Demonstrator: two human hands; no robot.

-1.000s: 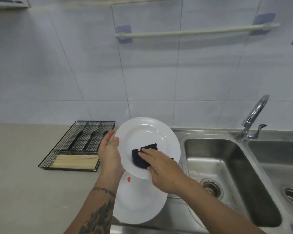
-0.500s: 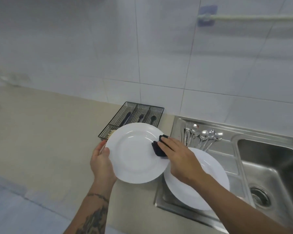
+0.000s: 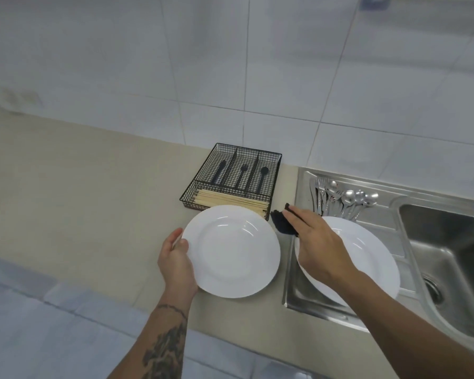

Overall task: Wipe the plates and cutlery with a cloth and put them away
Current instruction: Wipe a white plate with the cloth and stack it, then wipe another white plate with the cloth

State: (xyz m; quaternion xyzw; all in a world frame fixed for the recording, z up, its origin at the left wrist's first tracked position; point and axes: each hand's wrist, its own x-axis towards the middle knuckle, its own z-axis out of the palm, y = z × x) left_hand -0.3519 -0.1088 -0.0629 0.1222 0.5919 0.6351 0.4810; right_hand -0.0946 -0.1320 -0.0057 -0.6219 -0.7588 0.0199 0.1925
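Note:
My left hand (image 3: 175, 262) grips the left rim of a white plate (image 3: 231, 251) held flat over the beige counter. Just right of that plate, my right hand (image 3: 314, 242) is shut on a dark blue cloth (image 3: 282, 224), which no longer touches the plate. A second white plate (image 3: 367, 258) lies on the steel drainboard (image 3: 301, 294), partly hidden under my right hand and forearm. Several silver spoons and forks (image 3: 340, 199) lie in a bunch at the back of the drainboard.
A black wire cutlery tray (image 3: 234, 177) stands on the counter (image 3: 80, 201) behind the held plate, with black cutlery in its back compartments and wooden chopsticks (image 3: 230, 202) in front. The sink basin (image 3: 454, 258) is at the right. White tiled wall behind.
The cloth in my right hand slid off the held plate's right edge. The plate was lowered flatter and shifted left over the counter. My view turned left and down, away from the tap.

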